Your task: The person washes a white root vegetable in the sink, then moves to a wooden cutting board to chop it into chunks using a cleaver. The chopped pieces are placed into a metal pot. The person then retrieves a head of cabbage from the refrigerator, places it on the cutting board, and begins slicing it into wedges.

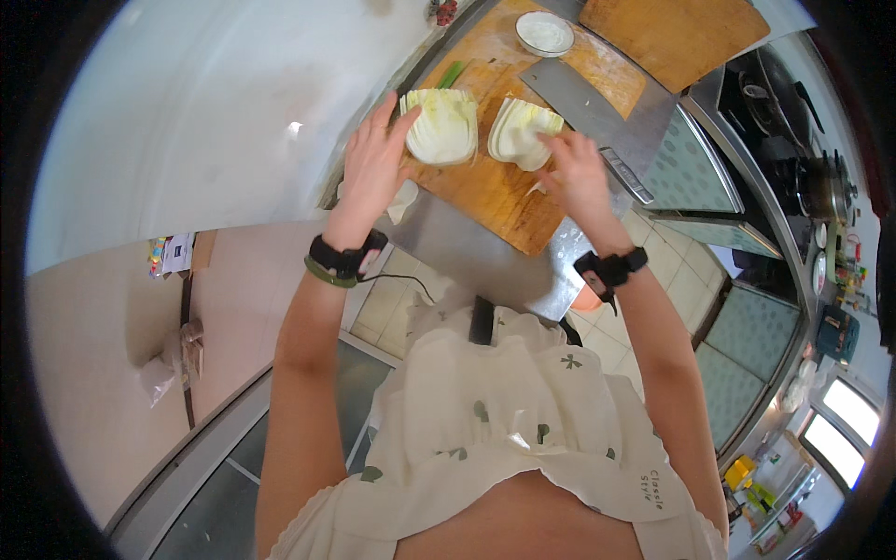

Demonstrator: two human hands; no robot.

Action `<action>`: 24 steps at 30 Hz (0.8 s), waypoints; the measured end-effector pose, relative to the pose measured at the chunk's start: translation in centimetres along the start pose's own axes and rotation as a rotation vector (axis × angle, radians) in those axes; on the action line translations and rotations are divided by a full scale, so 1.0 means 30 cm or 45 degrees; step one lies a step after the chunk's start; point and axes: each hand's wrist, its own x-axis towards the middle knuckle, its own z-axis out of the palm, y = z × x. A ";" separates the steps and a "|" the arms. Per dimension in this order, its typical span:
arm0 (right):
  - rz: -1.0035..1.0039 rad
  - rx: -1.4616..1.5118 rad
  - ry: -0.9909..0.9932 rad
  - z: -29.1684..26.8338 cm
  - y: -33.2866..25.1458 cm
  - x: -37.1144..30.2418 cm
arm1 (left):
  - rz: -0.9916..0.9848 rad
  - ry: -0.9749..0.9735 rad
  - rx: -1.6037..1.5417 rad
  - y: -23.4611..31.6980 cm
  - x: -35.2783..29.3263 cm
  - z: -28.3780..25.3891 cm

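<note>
Two stacks of pale napa cabbage leaves lie side by side on a wooden cutting board (pixel 509 201). My left hand (pixel 373 159) is at the near left edge of the left cabbage stack (pixel 442 131), fingers spread, with fingertips by its side. At the right cabbage stack (pixel 519 133), my right hand (pixel 577 173) has its fingers apart and its fingertips at the leaves' right edge; slight blur hides whether they press on it. A cleaver (pixel 583 98) lies behind the right stack, its handle (pixel 625 175) pointing toward me, just right of my right hand.
A bowl of white stuff (pixel 544 34) stands on the board's far part. Behind the left stack is a green stalk (pixel 451 75). A second wooden board (pixel 674 39) is at the far right. A white dish (pixel 403 200) sits below my left hand. Pots and a stove (pixel 821 187) are on the right.
</note>
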 end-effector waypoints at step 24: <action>0.557 -0.231 -0.329 -0.046 0.254 -0.079 | 0.351 -0.282 -0.001 0.030 0.153 0.143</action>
